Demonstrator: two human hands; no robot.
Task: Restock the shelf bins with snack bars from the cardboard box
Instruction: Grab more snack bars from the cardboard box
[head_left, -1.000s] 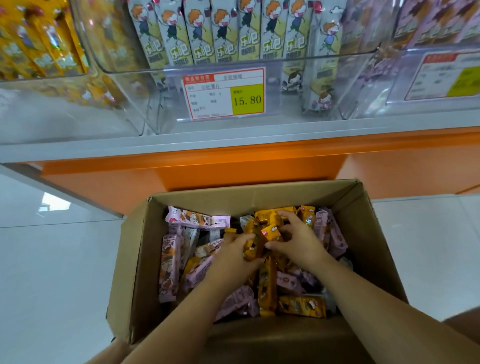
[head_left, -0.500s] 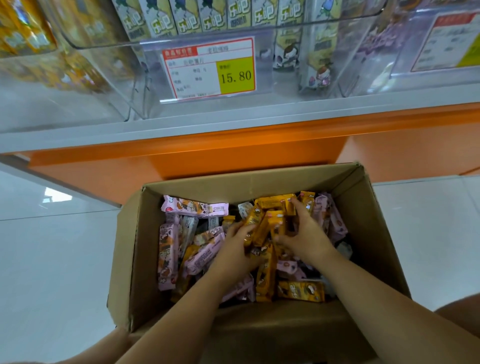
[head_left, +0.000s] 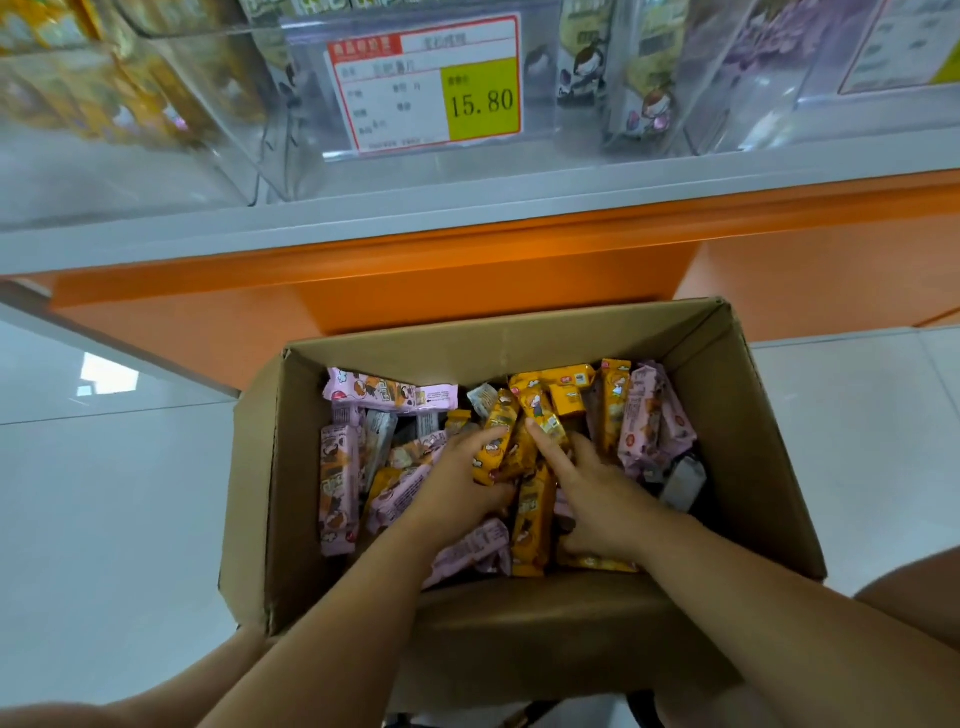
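Note:
An open cardboard box (head_left: 498, 335) stands on the floor below the shelf, filled with several yellow snack bars (head_left: 571, 382) and pink snack bars (head_left: 376, 391) lying loose. Both my hands are inside it, close together over the middle of the pile. My left hand (head_left: 454, 480) grips a small bunch of yellow bars (head_left: 496, 449) standing on end. My right hand (head_left: 595, 486) lies on the pile beside it, its index finger stretched out and touching one yellow bar (head_left: 543, 415). Its other fingers dip between the wrappers.
Clear plastic shelf bins (head_left: 218, 114) sit above on a grey shelf edge (head_left: 467, 208), one carrying a price tag (head_left: 426, 83) marked 15.80. An orange base panel (head_left: 415, 283) stands behind the box. White tiled floor (head_left: 104, 519) lies on both sides.
The view has tilted down, so the shelf sits higher in frame. My right hand has slid back from the far yellow bars and stretched its index finger; my left hand stays on the yellow bunch.

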